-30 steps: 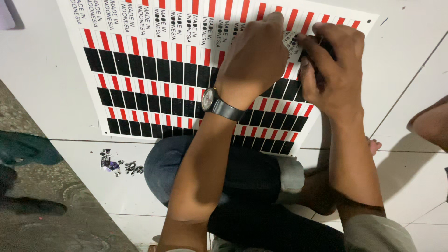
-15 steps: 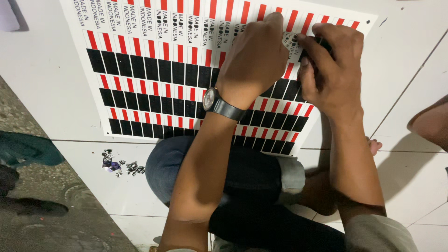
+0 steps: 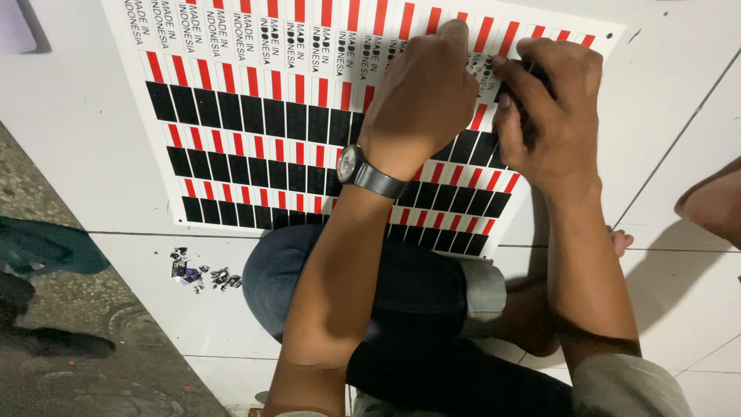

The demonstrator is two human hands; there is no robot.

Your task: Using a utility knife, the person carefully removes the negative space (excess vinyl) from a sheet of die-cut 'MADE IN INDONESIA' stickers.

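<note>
A large white sheet (image 3: 255, 116) of label stickers, with rows of black and red bars, lies on the white tiled floor. My left hand (image 3: 421, 100), with a wristwatch (image 3: 363, 171) on it, presses down on the sheet's upper right part, fingers bent and close together. Right beside it, my right hand (image 3: 552, 123) has its fingers pinched around a small dark thing (image 3: 532, 73) held against the sheet. What that thing is stays hidden by my fingers. The two hands touch near the fingertips.
My knee in dark jeans (image 3: 401, 286) and a bare foot (image 3: 621, 241) lie under the sheet's near edge. Small peeled scraps (image 3: 201, 274) sit on the tile at left. A green cloth (image 3: 46, 247) lies on rough concrete. Another person's limb (image 3: 714, 205) shows at the right edge.
Both hands stay in the same spot on the sheet. Only the view has shifted a little.
</note>
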